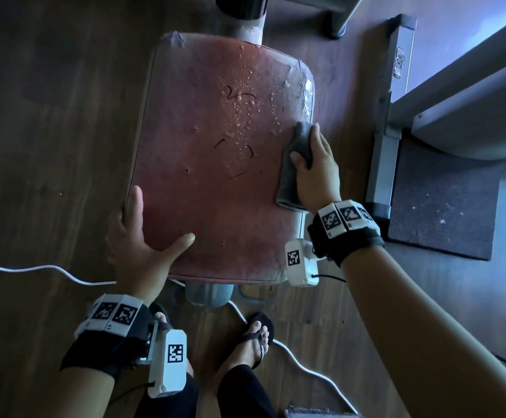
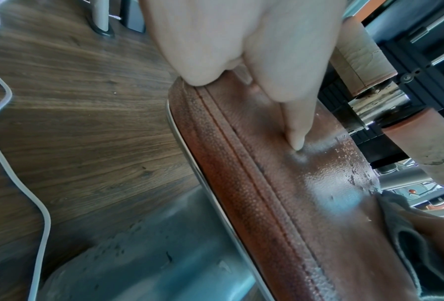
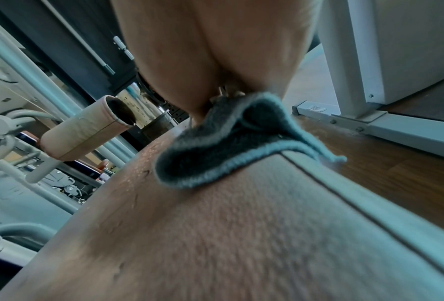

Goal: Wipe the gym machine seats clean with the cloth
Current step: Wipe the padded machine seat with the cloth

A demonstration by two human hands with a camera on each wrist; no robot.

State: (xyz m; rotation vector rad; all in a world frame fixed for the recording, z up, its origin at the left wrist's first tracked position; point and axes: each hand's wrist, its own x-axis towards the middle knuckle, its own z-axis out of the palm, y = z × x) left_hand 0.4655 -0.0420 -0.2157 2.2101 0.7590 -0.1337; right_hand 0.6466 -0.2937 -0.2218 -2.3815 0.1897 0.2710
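A worn reddish-brown padded seat fills the middle of the head view, with water droplets spread over its far right part. My right hand holds a folded grey cloth against the seat's right edge, thumb pinching the fabric. In the right wrist view the cloth bunches under the palm on the seat. My left hand rests on the near left corner, thumb spread flat on top and index finger along the rim. The left wrist view shows the stitched seat edge and the cloth beyond it.
A grey machine frame and a dark mat stand right of the seat. A white cable snakes over the wood floor on the left. A padded roller sits beyond the seat. My feet in flip-flops stand below.
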